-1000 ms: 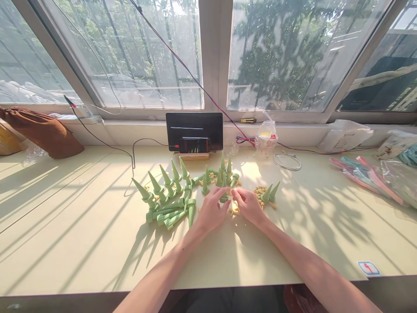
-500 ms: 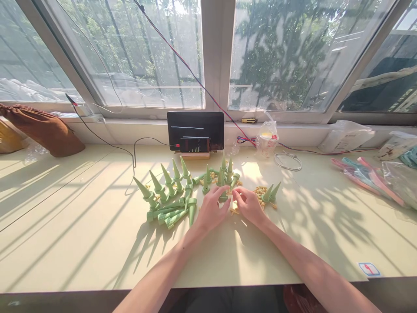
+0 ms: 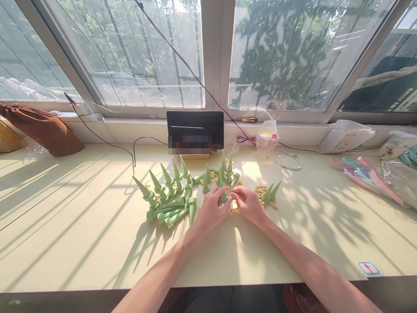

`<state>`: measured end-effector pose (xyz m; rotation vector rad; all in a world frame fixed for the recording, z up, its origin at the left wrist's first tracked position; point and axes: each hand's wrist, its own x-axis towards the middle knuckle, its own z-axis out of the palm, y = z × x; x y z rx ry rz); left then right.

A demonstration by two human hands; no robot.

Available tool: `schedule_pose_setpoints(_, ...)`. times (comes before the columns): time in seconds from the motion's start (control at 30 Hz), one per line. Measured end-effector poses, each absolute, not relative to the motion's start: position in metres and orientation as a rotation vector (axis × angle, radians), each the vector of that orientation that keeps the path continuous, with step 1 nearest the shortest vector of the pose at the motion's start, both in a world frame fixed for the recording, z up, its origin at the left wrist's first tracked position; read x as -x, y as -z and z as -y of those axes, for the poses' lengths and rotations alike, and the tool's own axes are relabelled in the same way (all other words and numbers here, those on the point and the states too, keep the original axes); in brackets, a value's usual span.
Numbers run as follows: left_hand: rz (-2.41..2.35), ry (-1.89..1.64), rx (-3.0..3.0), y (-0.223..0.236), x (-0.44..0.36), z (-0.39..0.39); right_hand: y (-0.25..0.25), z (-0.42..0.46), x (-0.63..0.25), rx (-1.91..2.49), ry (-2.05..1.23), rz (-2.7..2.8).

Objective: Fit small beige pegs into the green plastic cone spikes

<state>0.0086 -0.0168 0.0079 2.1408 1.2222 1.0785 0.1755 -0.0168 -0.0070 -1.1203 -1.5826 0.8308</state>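
My left hand (image 3: 213,207) and my right hand (image 3: 250,205) meet fingertip to fingertip over the middle of the table. The right fingers are pinched at a small yellow piece (image 3: 229,194), mostly hidden. My left thumb and forefinger curl in from the other side; what they grip cannot be made out. Through the gap between them shows the collar of a green cone-shaped spike (image 3: 223,199). Upright green spikes (image 3: 168,180) stand in a row to the left, and several lie on their sides (image 3: 172,213) in front. Two more spikes (image 3: 271,192) stand right of my hands, beside a yellow pile (image 3: 260,191).
Behind the spikes a dark tablet (image 3: 195,126) leans on a stand. A bagged cup (image 3: 267,137) and a coiled white cable (image 3: 288,161) are at the back right. A brown drawstring bag (image 3: 52,130) lies far left; pink and teal strips (image 3: 368,180) are far right.
My fingertips have shifted slightly, with the right ones nearer the left. The small yellow piece shows a little more between them. The spikes around have not visibly moved.
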Motion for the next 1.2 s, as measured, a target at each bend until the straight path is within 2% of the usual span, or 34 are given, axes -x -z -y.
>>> schedule_pose_setpoints(0.53, -1.225, -1.045, -2.143, -0.0105, -0.0079, 0.0166, 0.0073, 0.0160, -0.1773, 1.109, -0.856, 1.592)
schedule_pose_setpoints(1.2, -1.146, -0.998, -2.171, -0.0096, -0.0075, 0.0182, 0.0054, 0.0157, -0.1781, 1.257, -0.740, 1.672)
